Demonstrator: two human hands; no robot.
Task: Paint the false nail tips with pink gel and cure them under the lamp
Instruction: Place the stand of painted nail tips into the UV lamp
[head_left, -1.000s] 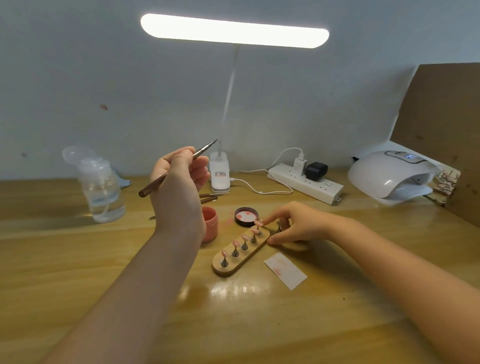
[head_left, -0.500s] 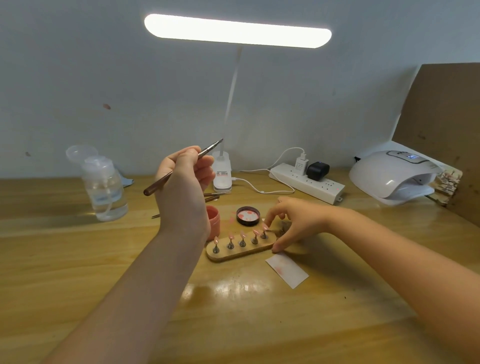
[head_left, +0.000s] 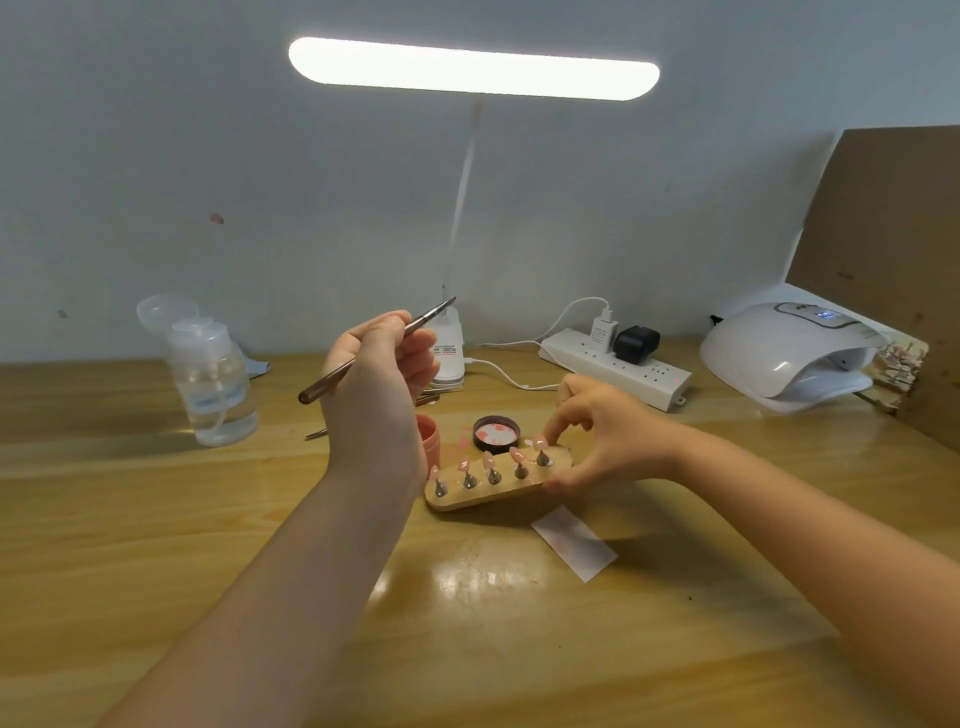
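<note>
You are pinching the wooden holder (head_left: 485, 493) with the right hand (head_left: 605, 434), gripping the brush (head_left: 363, 356) in the left hand (head_left: 379, 374); next, carry it level to the curing lamp (head_left: 784, 353).

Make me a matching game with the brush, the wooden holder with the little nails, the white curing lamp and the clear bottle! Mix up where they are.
Things:
1. brush
2. wooden holder
3. curing lamp
4. clear bottle

Places:
A. far right on the table, by the brown board
B. held up in the left hand
C. far left on the table, lid flipped open
D. gripped at its end by the right hand

Pairs: 1-B, 2-D, 3-A, 4-C
</note>
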